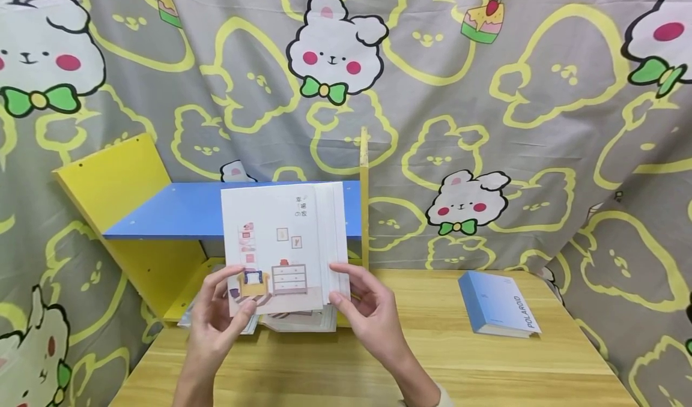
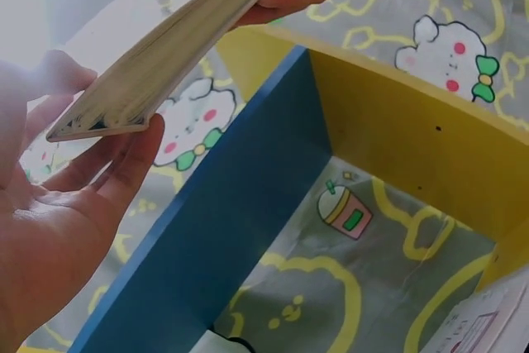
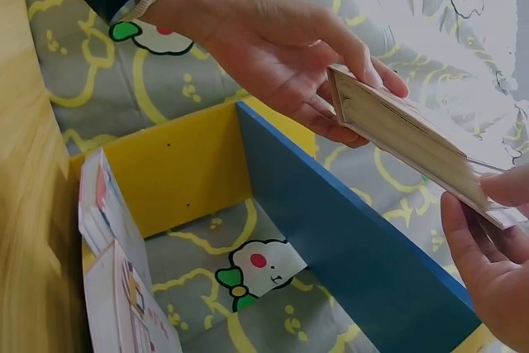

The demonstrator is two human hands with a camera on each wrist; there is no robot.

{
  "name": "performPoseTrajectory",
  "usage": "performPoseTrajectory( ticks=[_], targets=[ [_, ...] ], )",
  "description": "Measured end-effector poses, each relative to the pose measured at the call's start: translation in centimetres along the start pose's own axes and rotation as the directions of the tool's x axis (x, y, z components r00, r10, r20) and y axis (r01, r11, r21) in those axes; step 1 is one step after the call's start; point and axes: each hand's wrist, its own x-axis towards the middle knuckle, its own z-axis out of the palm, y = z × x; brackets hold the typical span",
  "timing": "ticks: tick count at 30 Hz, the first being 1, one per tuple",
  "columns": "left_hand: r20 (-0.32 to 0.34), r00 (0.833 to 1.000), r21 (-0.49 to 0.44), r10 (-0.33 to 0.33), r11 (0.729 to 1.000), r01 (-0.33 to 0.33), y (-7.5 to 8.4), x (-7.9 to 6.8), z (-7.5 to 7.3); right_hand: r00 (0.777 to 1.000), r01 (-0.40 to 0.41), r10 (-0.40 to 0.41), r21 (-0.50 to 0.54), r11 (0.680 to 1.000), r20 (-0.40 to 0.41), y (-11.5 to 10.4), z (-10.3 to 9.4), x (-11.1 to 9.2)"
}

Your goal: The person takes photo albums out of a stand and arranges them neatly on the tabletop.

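Observation:
Both hands hold a white book (image 1: 270, 215) up in front of the shelf, its cover printed with an armchair, a dresser and small pictures. The left hand (image 1: 216, 311) pinches the lower left edge, thumb on the cover. At the opposite edge, the right hand (image 1: 373, 305) grips with thumb and fingers. Seen from the left wrist, the page block (image 2: 165, 55) faces the camera, between thumb and fingers of the left hand (image 2: 74, 196). The right wrist view has the right hand (image 3: 281, 55) on the book's other end.
A small shelf has yellow sides (image 1: 130, 179) and a blue board (image 1: 167, 209). Other books (image 1: 305, 323) lie in its lower part, partly hidden behind the held one. On the wooden table (image 1: 432, 359), to the right, sits a blue book (image 1: 497, 305) marked POLAROID. A patterned curtain (image 1: 411, 113) hangs behind.

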Motion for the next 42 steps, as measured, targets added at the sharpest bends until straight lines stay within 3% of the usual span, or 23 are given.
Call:
performPoseTrajectory(
  ticks=[23, 42],
  targets=[
    [0.021, 1.000, -0.007, -0.021, 1.000, 0.021, -1.2, 0.3, 2.7, 0.999, -0.030, 0.029, -0.034, 0.999, -0.036, -1.1, -2.6, -1.0],
    [0.023, 1.000, -0.019, -0.010, 1.000, 0.010, -2.3, 1.5, 6.1, 0.994, -0.062, 0.053, -0.093, 0.994, -0.095, -2.5, -5.6, -1.7]
  ],
)
